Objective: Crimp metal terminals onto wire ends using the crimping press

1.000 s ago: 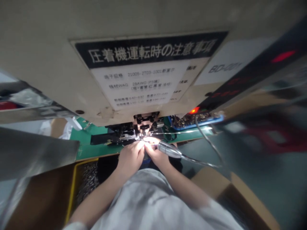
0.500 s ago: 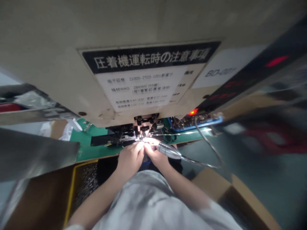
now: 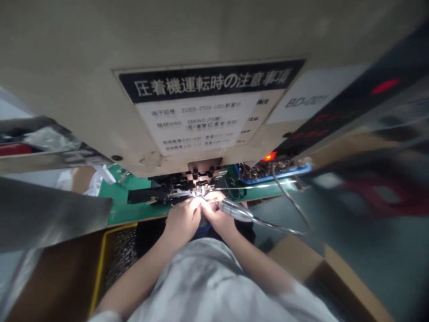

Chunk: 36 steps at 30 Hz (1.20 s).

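My left hand (image 3: 182,220) and my right hand (image 3: 217,217) meet fingertip to fingertip under the beige crimping press (image 3: 208,80), right at its dark tooling block (image 3: 197,181). Both hands are pinched closed on something small and brightly lit that I cannot make out. A metal lamp head (image 3: 236,210) on a flexible gooseneck lies over my right hand and lights the spot. The press carries a black and white notice label (image 3: 208,107).
A green bench top (image 3: 134,210) runs under the press. A yellow bin (image 3: 115,257) of small dark parts sits lower left, a cardboard box (image 3: 328,277) lower right, a blue tray (image 3: 275,170) of metal parts behind, and a red indicator light (image 3: 270,156).
The hands stay pinched at the tooling. The view has tilted slightly, so the label sits lower in the picture.
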Available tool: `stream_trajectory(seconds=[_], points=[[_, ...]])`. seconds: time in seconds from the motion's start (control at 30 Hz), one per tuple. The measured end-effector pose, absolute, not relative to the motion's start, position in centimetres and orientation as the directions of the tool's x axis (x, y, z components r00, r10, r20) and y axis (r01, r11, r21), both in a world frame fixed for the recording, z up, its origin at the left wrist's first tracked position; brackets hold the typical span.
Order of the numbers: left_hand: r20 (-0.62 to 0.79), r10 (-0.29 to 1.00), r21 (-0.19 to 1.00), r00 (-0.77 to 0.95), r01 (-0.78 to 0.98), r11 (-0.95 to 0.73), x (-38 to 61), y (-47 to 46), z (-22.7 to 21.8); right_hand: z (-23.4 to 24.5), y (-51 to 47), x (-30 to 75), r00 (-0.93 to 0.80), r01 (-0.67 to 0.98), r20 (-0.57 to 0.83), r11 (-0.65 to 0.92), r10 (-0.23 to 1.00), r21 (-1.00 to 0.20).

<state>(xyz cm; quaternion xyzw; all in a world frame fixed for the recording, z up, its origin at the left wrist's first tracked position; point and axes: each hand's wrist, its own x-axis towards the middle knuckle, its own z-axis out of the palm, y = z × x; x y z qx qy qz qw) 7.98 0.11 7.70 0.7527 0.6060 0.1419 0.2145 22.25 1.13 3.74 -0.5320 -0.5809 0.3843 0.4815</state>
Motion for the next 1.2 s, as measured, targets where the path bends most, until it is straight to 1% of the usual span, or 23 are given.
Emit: stream_trajectory(seconds=[0.13,0.23,0.4,0.57,0.8,1.07,1.2], points=[[-0.089,0.955,0.54,0.282,0.819,-0.192,8.0,0.2,8.2,3.9,1.2,22.4,-0.048,0.247,0.149,0.157,0.988,-0.956],[-0.096,0.952,0.558,0.292,0.807,-0.192,8.1,0.3,8.5,3.7,1.3,22.3,-0.045,0.207,0.151,0.157,0.987,-0.966],[-0.1,0.957,0.516,0.271,0.837,-0.183,8.4,0.5,8.7,3.1,1.4,22.4,0.059,0.196,0.098,0.085,0.993,-0.977],[-0.067,0.965,0.491,0.255,0.85,-0.19,8.6,0.5,8.3,3.1,1.6,22.6,0.017,0.168,0.13,0.125,0.991,-0.978],[-0.031,0.97,0.464,0.239,0.863,-0.198,8.8,0.4,8.0,3.0,1.6,22.9,0.004,0.147,0.126,0.124,0.992,-0.981],[-0.071,0.982,0.446,0.177,0.886,-0.127,9.0,0.7,7.8,4.0,1.7,22.7,-0.06,0.1,0.098,0.104,0.993,-0.99],[-0.11,0.98,0.455,0.165,0.885,-0.098,8.9,0.8,7.7,3.7,1.7,22.5,-0.016,0.143,0.077,0.078,0.997,-0.987]])
